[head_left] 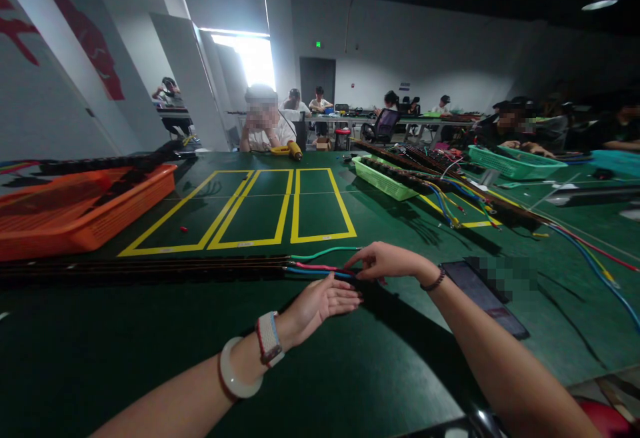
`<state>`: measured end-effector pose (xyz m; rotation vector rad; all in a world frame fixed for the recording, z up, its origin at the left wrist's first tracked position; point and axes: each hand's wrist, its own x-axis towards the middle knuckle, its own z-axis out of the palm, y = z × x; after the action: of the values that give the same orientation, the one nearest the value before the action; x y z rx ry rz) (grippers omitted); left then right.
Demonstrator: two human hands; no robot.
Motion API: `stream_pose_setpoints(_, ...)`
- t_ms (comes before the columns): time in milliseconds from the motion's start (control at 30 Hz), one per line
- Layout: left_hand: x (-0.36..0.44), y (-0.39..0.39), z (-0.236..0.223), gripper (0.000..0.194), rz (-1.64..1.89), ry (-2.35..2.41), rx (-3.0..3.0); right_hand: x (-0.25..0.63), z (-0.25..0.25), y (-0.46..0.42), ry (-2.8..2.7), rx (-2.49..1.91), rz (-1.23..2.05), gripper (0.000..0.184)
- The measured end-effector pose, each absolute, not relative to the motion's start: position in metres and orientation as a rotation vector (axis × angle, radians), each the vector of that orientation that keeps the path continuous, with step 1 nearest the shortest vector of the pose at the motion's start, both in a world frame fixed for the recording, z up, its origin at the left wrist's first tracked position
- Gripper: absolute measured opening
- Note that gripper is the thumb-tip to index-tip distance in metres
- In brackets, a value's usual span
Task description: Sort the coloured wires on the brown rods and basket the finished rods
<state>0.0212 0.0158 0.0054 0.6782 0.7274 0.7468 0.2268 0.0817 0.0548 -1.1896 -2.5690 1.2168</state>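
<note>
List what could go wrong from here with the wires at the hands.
1. The left hand lies open, fingers not wrapped around the wires, so they could slip if the right hand pulls.
2. The green wire bows away from the red wire and blue wire; it might snag.
3. A dark flat slab lies beside the right forearm; a sweep might knock it.

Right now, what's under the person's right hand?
The red wire and blue wire lead in beneath the right hand; the green wire reaches its far side. The hand and its shadow hide their ends.
</note>
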Motion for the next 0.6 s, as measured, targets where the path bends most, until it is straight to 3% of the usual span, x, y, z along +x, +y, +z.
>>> stream_pose_setpoints(467, 0.02, 0.013, -0.001, 0.04, 0.688, 0.667, 0.94, 0.223, 0.038, 0.084, -2.576, -1.134, 1.66, 0.044)
stream_pose_setpoints(600, 0.02, 0.012, 0.0, 0.039, 0.685, 0.671, 0.947, 0.227, 0.041, 0.087, -2.551, -1.131, 1.502, 0.045)
